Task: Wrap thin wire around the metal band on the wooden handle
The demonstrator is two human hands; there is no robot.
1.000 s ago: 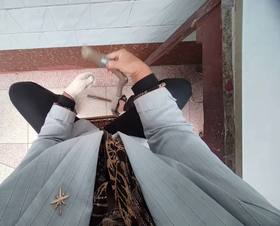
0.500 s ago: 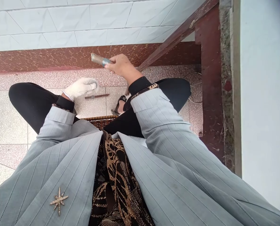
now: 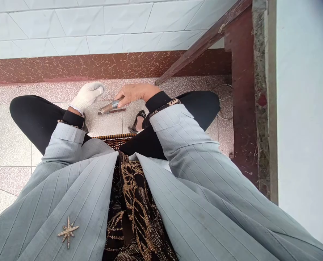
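My right hand (image 3: 133,93) is closed round a short, thick wooden handle (image 3: 107,107) with wire wound about it near my fingers; its far end points down and left. My left hand (image 3: 87,95), in a white knitted glove, is closed just left of it. Something pale and blurred shows at its fingertips, too faint to name. Beneath the handle, a thin dark-brown stick-like tool (image 3: 117,111) lies on the floor, partly covered by the handle in this view. The two hands are apart.
A woven wicker edge (image 3: 115,137) shows between my black-clad legs, near a black shoe (image 3: 139,117). Ahead runs a white tiled wall (image 3: 80,21) with a red-brown skirting (image 3: 69,69). At right stand a slanting wooden bar (image 3: 194,43) and a coiled cable (image 3: 225,112) on the floor.
My right hand has swung the wire-wound handle downward, from in front of the skirting to over the thin tool. My left hand has moved slightly up and left.
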